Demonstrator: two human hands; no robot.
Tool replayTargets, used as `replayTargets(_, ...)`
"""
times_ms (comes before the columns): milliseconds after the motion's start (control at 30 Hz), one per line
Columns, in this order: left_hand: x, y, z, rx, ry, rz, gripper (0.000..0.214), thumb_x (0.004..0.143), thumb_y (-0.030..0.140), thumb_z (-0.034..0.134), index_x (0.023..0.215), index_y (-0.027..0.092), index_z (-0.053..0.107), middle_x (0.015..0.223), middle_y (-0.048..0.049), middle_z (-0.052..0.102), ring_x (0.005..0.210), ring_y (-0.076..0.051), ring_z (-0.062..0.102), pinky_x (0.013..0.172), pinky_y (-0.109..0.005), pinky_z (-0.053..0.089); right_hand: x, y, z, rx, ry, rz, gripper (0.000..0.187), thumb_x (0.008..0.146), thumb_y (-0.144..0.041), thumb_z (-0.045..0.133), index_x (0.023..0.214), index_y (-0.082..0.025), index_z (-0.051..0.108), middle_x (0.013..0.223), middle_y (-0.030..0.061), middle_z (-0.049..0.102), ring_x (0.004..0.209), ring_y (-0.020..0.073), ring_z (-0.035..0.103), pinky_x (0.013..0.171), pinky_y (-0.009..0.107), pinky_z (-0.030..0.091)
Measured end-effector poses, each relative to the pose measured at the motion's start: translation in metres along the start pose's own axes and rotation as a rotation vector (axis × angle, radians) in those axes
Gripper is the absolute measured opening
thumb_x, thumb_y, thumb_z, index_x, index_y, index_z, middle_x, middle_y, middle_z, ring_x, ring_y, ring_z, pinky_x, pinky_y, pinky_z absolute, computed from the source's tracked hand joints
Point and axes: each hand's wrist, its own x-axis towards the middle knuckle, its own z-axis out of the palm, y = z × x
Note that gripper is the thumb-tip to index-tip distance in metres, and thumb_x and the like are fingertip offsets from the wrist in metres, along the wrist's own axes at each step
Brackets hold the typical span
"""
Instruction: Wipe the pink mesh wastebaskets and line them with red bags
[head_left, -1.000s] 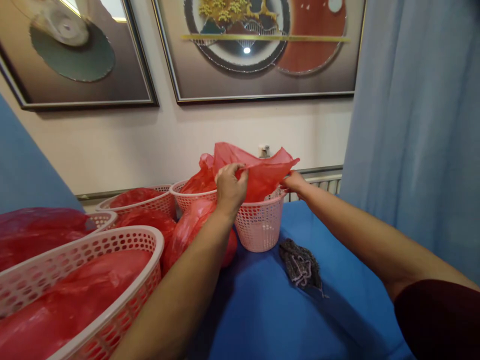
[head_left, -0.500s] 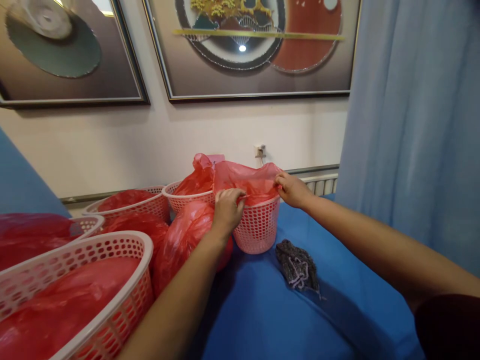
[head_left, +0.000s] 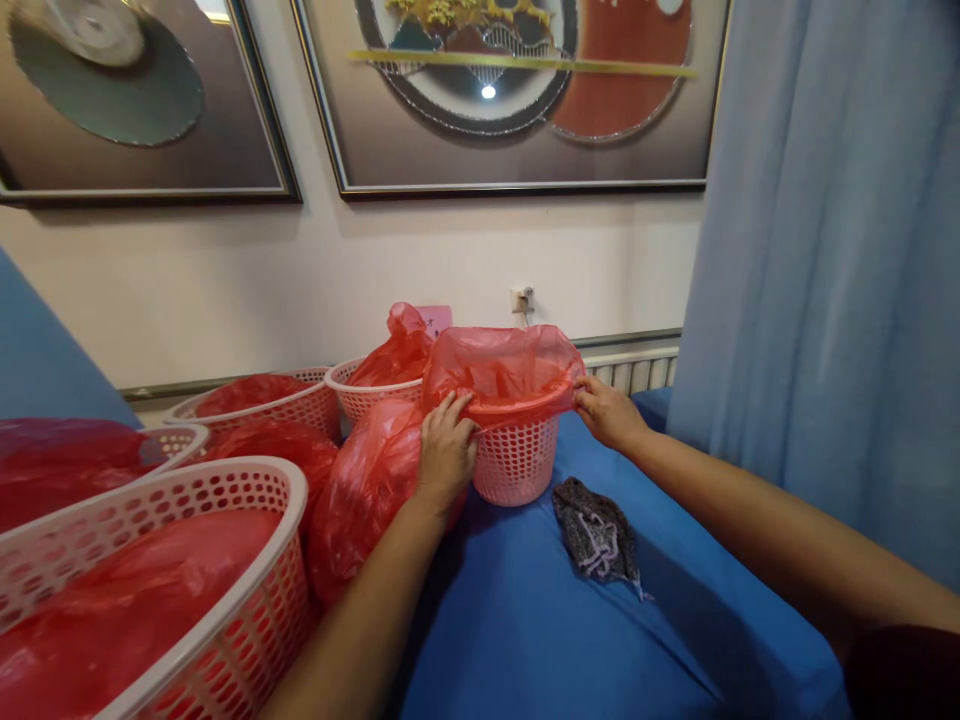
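Observation:
A thin red plastic bag (head_left: 517, 365) lines a small pink-white perforated basket (head_left: 516, 460), its edge folded over the front of the rim. My left hand (head_left: 448, 445) pinches the bag's edge at the basket's left front. On the right side, my right hand (head_left: 609, 410) grips the same edge between thumb and fingers. The back of the bag stands up above the rim. Just in front of the basket, a dark grey knitted-looking bundle with pale cord (head_left: 596, 530) lies on the blue cloth (head_left: 510, 620).
A filled red plastic bag (head_left: 371, 480) bulges beside my left forearm. At the left stand a large lined basket (head_left: 289, 520) and several more baskets. Behind, a wall socket (head_left: 522, 299) and radiator (head_left: 637, 372) show; a blue curtain (head_left: 832, 250) hangs right.
The bag's front edge has come down over the basket's rim and spread wider. My right hand has moved right and down; my left hand has shifted slightly left and down.

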Motion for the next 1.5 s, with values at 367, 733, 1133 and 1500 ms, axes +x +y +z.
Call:
replayTargets(367, 0.006, -0.004, 0.009, -0.064, -0.034, 0.004, 0.01, 0.08, 0.009, 0.061, 0.082, 0.018, 0.066, 0.142, -0.0152, 0.058, 0.136, -0.032, 0.05, 0.113, -0.05, 0.041, 0.006, -0.055, -0.024, 0.082, 0.133, -0.095, 0.038, 0.095, -0.019, 0.046, 0.129, -0.021, 0.062, 0.139, 0.0113, 0.058, 0.112, 0.0253, 0.063, 0.088, 0.036, 0.052)
replayTargets(733, 0.017, 0.011, -0.007, -0.036, 0.011, -0.008, 0.049, 0.071, 0.003, 0.056, 0.117, 0.018, 0.059, 0.141, -0.0127, 0.059, 0.131, -0.031, 0.05, 0.11, -0.049, 0.036, 0.035, -0.02, 0.007, 0.211, -0.07, 0.132, 0.034, 0.082, -0.004, 0.045, 0.097, -0.019, 0.071, 0.1, 0.0093, 0.07, 0.096, 0.0233, 0.066, 0.086, 0.035, 0.053)
replayTargets(1133, 0.042, 0.003, -0.003, 0.24, -0.034, -0.052, 0.024, 0.091, 0.016, 0.046, 0.097, 0.018, 0.068, 0.092, -0.0145, 0.072, 0.101, -0.032, 0.063, 0.103, -0.051, 0.035, 0.023, 0.044, 0.013, 0.335, 0.02, 0.233, 0.032, 0.076, -0.003, 0.051, 0.084, -0.022, 0.075, 0.098, 0.0037, 0.076, 0.098, 0.0213, 0.068, 0.095, 0.038, 0.053)
replayTargets(1500, 0.014, -0.007, 0.007, 0.204, -0.051, 0.01, 0.021, 0.079, 0.015, 0.059, 0.097, 0.019, 0.069, 0.135, -0.0165, 0.06, 0.133, -0.036, 0.047, 0.111, -0.052, 0.036, 0.019, 0.05, 0.016, 0.487, 0.068, 0.27, 0.025, 0.07, -0.005, 0.051, 0.071, -0.022, 0.07, 0.086, -0.0006, 0.075, 0.088, 0.0191, 0.068, 0.09, 0.036, 0.053)
